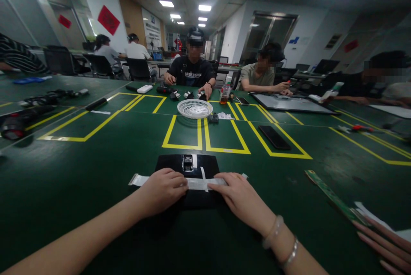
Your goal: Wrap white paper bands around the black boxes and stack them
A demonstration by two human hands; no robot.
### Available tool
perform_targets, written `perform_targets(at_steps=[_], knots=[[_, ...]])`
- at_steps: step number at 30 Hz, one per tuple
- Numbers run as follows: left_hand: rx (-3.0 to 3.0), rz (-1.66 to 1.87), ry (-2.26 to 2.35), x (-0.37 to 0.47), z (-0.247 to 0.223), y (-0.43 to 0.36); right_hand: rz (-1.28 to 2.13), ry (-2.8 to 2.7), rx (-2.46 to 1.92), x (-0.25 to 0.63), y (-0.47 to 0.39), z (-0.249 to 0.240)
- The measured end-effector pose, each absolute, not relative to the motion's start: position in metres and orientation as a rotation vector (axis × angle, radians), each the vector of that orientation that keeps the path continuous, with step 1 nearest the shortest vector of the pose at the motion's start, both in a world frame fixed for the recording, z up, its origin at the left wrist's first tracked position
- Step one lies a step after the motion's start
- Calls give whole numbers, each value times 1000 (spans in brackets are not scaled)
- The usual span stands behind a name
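A black panel with a small square fitting lies on the green table right before me. Across it runs a flat white ribbon strip, with a short white piece of tape crossing it upright. The fingers of my left hand are pressed together on the strip's left part. My right hand, with bracelets at the wrist, has its fingertips on the strip's right part, thumb side near the tape. The strip's ends stick out past both hands.
Ahead are a white round basket, a phone, a bottle and yellow tape outlines. A long green circuit board lies at right, beside another person's hand. Several people sit around the table.
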State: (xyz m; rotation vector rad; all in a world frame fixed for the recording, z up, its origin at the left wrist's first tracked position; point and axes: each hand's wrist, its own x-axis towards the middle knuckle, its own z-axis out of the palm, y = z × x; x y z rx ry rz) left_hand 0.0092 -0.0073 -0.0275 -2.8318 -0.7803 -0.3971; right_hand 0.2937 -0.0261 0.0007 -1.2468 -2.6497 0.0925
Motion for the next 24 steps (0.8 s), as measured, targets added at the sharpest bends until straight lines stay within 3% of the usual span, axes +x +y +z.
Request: perform_targets(at_steps=[24], knots=[[-2932, -275, -1017, 15, -16, -15, -63, -2588, -1300, 281, -39, -2]])
